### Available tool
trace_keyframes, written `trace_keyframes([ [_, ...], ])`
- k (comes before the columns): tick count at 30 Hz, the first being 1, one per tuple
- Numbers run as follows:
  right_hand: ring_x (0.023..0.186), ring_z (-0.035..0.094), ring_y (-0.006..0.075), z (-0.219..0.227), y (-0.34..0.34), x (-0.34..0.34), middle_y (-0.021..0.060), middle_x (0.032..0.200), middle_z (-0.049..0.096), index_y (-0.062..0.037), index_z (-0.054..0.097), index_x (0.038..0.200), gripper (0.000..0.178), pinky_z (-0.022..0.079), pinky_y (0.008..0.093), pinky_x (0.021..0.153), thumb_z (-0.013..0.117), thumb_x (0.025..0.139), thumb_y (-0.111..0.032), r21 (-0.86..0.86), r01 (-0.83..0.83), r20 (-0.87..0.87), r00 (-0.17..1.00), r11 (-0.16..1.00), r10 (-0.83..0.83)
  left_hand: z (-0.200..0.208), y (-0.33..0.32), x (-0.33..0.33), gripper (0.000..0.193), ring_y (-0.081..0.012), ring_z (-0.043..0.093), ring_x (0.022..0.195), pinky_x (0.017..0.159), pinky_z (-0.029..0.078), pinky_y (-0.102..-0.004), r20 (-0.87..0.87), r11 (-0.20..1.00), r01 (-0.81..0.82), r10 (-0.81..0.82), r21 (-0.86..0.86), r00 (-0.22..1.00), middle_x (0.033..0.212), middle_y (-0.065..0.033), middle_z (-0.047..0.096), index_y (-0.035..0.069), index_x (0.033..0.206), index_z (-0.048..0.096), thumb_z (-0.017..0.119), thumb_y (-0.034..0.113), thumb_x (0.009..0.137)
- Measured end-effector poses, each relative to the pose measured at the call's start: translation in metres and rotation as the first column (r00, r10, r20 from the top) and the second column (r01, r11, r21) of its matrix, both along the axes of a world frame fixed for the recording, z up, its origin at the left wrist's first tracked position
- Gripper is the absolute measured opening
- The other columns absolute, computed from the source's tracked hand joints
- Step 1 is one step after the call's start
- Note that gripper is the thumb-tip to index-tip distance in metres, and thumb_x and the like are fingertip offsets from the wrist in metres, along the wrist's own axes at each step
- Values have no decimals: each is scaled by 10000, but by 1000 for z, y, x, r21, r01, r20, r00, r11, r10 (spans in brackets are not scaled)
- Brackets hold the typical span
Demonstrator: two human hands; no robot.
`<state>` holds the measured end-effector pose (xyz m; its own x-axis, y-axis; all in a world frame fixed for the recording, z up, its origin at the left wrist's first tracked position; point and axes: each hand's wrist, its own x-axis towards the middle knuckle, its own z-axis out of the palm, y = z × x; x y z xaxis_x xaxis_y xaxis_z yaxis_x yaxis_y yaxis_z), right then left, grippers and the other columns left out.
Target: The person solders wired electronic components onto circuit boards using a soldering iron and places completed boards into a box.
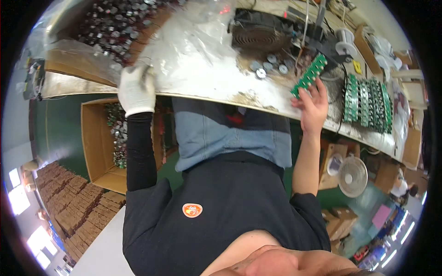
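Note:
My right hand (311, 106), bare, grips the lower end of a green circuit board strip (311, 73) between thumb and fingers, tilted above the right part of the workbench. Small metal parts are spaced along that strip. My left hand (137, 89) wears a white glove and is at the bench's front edge, fingers curled inward; what they hold, if anything, is hidden. Just beyond it lies a heap of small round metal parts with wires (115, 34). Several loose round metal parts (271, 66) sit on the bench left of the board.
A stack of green circuit board strips (368, 103) stands at the bench's right. Behind are a black fan unit (260, 34) and a wire spool (345, 41). Clear plastic film (193, 46) covers the bench's middle. Below left is a cardboard box (96, 147) of parts; below right, a round fan (352, 177).

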<state>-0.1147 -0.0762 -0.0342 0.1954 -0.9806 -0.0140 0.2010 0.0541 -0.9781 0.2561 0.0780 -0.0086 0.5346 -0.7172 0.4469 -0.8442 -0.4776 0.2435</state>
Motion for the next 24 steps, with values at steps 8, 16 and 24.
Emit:
trace_keyframes([
  [8, 633, 651, 218, -1, 0, -4, 165, 1008, 593, 65, 318, 1355, 597, 554, 279, 528, 631, 848, 26, -62, 28, -84, 996, 998, -34, -25, -22, -26, 201, -194, 658, 811, 746, 506, -275, -146, 939, 222, -266, -263, 953, 914, -103, 692, 54, 1021, 697, 650, 159, 856],
  [16, 640, 660, 232, -4, -1, -3, 167, 1021, 593, 65, 308, 1363, 597, 566, 288, 539, 617, 853, 33, -70, 9, -107, 994, 998, -16, -34, -38, -52, 223, -146, 660, 779, 734, 508, -259, -420, 926, 154, -300, -346, 857, 881, -123, 708, -6, 1004, 696, 670, 158, 855],
  [24, 651, 657, 225, -3, -2, 2, 167, 1015, 595, 70, 307, 1369, 605, 565, 281, 542, 622, 854, 28, -91, 27, -118, 992, 995, -38, -47, -46, -47, 233, -138, 624, 705, 670, 503, -257, -653, 863, 21, -398, -505, 644, 826, -97, 666, -13, 1016, 674, 658, 161, 862],
])
